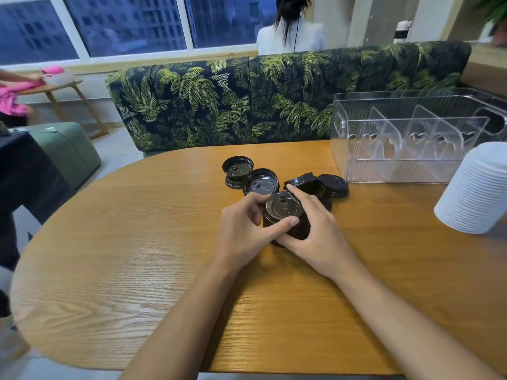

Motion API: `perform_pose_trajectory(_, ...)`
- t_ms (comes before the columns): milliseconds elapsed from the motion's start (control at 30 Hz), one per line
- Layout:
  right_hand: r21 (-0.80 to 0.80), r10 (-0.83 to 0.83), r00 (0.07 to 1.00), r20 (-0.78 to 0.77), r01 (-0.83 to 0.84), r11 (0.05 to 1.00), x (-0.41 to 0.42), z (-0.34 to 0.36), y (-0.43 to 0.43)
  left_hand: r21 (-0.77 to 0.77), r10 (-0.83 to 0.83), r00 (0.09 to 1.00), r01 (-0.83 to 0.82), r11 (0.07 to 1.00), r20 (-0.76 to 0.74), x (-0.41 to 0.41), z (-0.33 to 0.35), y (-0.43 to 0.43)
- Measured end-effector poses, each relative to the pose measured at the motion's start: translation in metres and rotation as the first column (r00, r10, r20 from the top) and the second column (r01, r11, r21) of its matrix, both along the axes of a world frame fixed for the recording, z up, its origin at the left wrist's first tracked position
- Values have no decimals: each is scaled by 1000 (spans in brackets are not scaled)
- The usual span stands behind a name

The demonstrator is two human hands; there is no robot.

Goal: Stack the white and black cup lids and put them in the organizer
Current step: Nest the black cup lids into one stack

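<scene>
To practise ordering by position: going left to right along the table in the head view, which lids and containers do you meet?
Leftmost black lid → second black lid → held stack of black lids → flat black lid → clear organizer → stack of white lids.

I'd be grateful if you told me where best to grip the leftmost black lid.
Take the leftmost lid by its outer rim, from above and the left, with fingers on its far and near edges. It lies flat, top up, with bare table on those sides, while the neighbouring lid crowds its right.
</scene>
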State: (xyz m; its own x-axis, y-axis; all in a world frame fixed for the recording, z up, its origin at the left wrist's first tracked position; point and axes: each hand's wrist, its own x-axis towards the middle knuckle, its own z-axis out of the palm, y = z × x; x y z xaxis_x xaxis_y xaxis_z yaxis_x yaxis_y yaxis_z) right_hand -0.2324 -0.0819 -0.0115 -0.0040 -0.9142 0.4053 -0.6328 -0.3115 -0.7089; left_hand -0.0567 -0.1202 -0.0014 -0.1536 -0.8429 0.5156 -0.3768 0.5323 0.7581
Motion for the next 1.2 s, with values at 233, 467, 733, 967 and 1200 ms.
perform_pose_trajectory(233, 0, 1, 1000, -2, -1, 1000, 1, 1, 1, 69, -63, 998, 61, 996, 30, 7, -1, -5)
perform_pose_trajectory(467, 1, -20, 1000, -14, 20, 1000, 3, 1, 2, -151, 129, 937, -84, 985, 324, 7, -18, -36)
perform_pose_trajectory(733, 7, -24, 1000, -4, 24, 1000, 4, 3, 2, -208, 218, 888, -143, 968, 405, 8, -20, -42)
perform_pose_trajectory(967, 17, -24, 1000, -8, 25, 1000, 3, 3, 3, -181, 182, 964, -148, 972, 191, 11, -12, -33)
perform_pose_trajectory(1200, 19, -28, 999, -17, 28, 999, 1, 4, 4, -161, 183, 979, -195, 967, -87, 16, 4, -13)
